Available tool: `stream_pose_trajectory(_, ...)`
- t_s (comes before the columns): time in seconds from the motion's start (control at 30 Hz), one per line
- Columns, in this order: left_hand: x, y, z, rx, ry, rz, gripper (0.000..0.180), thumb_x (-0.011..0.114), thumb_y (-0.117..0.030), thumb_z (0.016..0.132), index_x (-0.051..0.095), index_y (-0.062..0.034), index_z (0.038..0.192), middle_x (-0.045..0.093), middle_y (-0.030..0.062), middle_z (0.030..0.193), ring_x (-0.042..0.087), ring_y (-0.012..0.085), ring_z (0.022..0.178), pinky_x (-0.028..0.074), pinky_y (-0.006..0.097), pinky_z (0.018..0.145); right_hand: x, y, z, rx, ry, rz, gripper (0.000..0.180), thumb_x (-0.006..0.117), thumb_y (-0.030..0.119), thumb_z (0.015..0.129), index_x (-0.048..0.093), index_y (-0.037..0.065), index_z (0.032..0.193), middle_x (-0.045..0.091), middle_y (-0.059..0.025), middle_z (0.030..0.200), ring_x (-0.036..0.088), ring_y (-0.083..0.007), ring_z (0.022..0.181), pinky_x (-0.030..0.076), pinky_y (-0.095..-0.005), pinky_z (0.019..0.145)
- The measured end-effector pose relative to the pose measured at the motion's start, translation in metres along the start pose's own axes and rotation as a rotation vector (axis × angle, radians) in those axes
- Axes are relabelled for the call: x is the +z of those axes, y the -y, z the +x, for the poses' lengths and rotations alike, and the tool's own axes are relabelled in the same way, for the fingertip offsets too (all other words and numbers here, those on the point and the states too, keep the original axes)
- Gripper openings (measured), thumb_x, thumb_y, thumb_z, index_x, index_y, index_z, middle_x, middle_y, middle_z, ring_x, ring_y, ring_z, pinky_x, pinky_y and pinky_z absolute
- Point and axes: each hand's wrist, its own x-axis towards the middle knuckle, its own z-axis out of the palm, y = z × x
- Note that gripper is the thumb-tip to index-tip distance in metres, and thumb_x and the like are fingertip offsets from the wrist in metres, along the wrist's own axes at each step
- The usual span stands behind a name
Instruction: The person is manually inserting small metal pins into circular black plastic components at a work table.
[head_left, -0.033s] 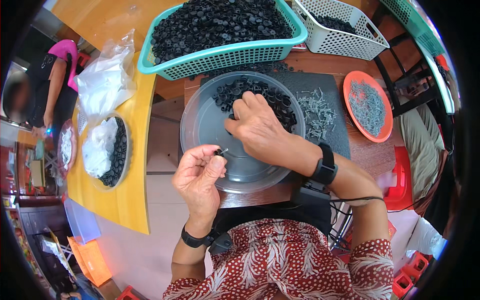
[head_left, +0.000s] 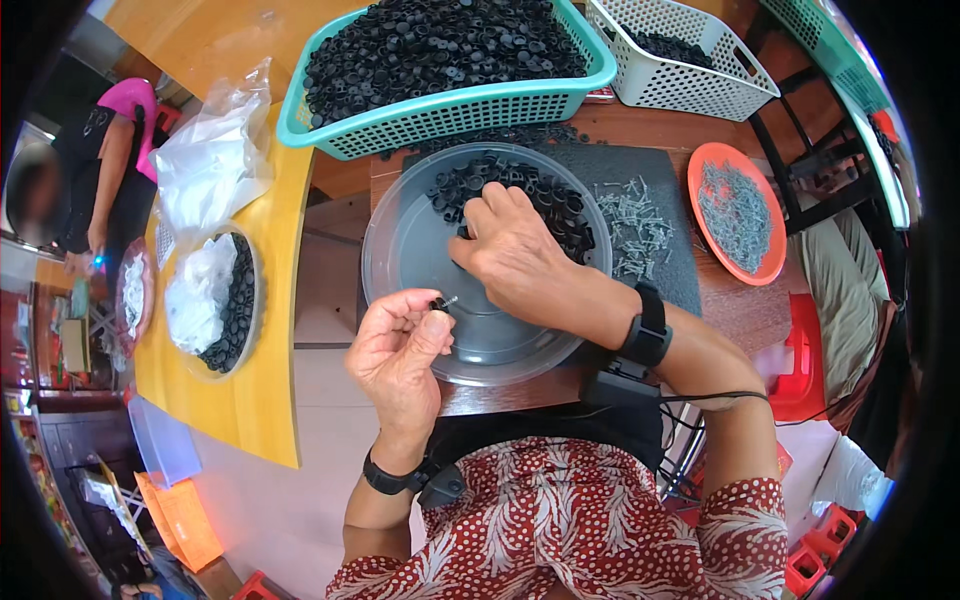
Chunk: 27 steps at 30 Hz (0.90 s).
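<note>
Left hand (head_left: 400,345), at the near-left rim of the clear round tray (head_left: 420,250), pinches a small black cap with a pin (head_left: 440,301). Right hand (head_left: 515,250) is curled over the tray's far-side cap pile (head_left: 550,200); can't tell if it's got one.

Right hand (head_left: 515,250) covers part of the black caps (head_left: 540,195) in the clear tray (head_left: 400,250); its fingertips are hidden. Small part pinched in left hand (head_left: 400,345) too small to identify. Teal basket (head_left: 450,110) and white basket (head_left: 690,85) cut off at top edge.
</note>
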Motion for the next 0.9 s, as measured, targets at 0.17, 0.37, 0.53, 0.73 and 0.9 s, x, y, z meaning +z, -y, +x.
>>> stream_pose_trajectory(0.17,0.000,-0.001,0.001,-0.001,-0.005,-0.010,0.022,0.069,-0.007,0.081,0.058,0.0050,0.095,0.060,0.0075,0.077,0.057,0.0127,0.065,0.044,0.022,0.054,0.002,0.002,0.003,-0.072,0.027,-0.032,0.011,0.063,0.007,0.058,0.062,0.000,0.066,0.050,-0.0124,0.072,0.045,-0.0257,0.077,0.035,-0.0343,0.066)
stream_pose_trajectory(0.37,0.001,-0.003,0.002,-0.016,-0.038,-0.043,0.020,0.067,-0.007,0.083,0.057,0.0027,0.098,0.063,0.0091,0.081,0.057,0.0109,0.066,0.047,0.021,0.060,-0.012,0.016,-0.014,0.067,-0.102,0.228,0.012,0.065,0.004,0.058,0.062,0.002,0.070,0.050,-0.0100,0.073,0.046,-0.0258,0.073,0.039,-0.0349,0.065)
stream_pose_trajectory(0.53,0.007,-0.003,0.003,0.009,-0.040,-0.017,0.020,0.064,-0.008,0.085,0.055,0.0015,0.100,0.064,0.0112,0.089,0.059,0.0121,0.073,0.048,0.022,0.064,-0.030,0.033,-0.023,0.208,-0.222,0.487,0.016,0.067,0.002,0.062,0.063,0.004,0.077,0.052,-0.0085,0.074,0.049,-0.0254,0.072,0.042,-0.0355,0.062)
stream_pose_trajectory(0.73,0.015,-0.006,-0.003,0.044,-0.033,-0.032,0.019,0.063,-0.006,0.086,0.055,0.0018,0.100,0.063,0.0109,0.091,0.059,0.0124,0.075,0.049,0.024,0.069,-0.027,0.040,-0.035,0.297,-0.287,0.565,0.018,0.068,0.003,0.065,0.062,0.004,0.081,0.054,-0.0081,0.073,0.050,-0.0255,0.068,0.043,-0.0352,0.059)
stream_pose_trajectory(0.9,0.019,-0.008,-0.011,0.075,-0.024,0.038,0.022,0.066,-0.010,0.084,0.056,0.0028,0.098,0.062,0.0107,0.087,0.058,0.0151,0.070,0.048,0.026,0.065,-0.030,0.042,-0.040,0.336,-0.287,0.592,0.020,0.068,0.002,0.065,0.061,0.003,0.084,0.057,-0.0089,0.073,0.052,-0.0260,0.066,0.043,-0.0356,0.058)
